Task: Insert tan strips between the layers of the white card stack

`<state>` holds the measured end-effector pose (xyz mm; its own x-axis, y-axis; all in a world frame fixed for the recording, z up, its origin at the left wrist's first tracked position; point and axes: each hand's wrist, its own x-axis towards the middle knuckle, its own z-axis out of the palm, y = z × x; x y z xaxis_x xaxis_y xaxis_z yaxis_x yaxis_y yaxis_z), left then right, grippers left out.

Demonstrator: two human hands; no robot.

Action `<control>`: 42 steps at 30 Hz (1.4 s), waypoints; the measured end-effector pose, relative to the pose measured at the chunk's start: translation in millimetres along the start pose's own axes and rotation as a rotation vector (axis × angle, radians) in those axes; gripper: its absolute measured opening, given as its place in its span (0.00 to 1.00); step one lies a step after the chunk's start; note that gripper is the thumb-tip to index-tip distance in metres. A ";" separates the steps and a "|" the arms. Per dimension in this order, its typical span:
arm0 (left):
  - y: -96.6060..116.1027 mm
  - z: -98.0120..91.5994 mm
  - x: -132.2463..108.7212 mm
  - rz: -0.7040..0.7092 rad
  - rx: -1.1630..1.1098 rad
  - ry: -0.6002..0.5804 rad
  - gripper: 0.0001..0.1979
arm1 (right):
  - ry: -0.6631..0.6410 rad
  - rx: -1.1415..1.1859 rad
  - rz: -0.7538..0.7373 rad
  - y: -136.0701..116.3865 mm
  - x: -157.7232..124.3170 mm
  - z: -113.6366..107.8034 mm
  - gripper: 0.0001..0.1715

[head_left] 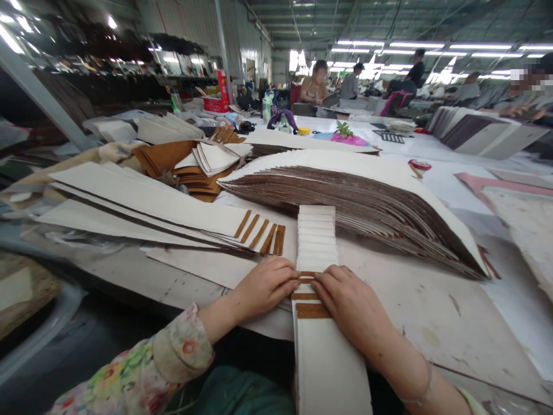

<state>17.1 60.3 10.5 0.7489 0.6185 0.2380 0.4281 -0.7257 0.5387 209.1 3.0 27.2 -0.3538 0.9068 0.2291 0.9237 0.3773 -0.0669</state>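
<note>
While both hands press it, the white strip stack (317, 239) (brown-edged) lies flat.

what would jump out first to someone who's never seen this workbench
The big fanned stack of white and brown sheets sweeping across the middle of the table. In front of it, the left hand and right hand press on a staggered column of white strips with brown edges, which runs toward the person.

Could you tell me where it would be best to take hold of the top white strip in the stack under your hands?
Probably at its long side edges, near the brown-edged end: the white strip stack lies flat, and the left hand and right hand already flank it there.
</note>
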 end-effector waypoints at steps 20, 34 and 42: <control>43.3 31.2 -28.3 -0.399 -0.007 0.057 0.34 | 0.009 0.742 0.352 60.7 -9.7 -12.6 0.17; 46.8 32.2 -27.4 -0.377 0.028 0.068 0.33 | -0.395 0.920 0.355 55.7 10.9 -25.4 0.25; 45.5 32.4 -30.1 -0.347 0.015 0.075 0.33 | -0.325 0.907 0.327 53.7 6.1 -20.8 0.21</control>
<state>30.4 -1.1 1.7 0.5186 0.8489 0.1015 0.6582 -0.4722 0.5863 259.6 24.9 45.2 -0.2516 0.9474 -0.1980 0.5705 -0.0201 -0.8211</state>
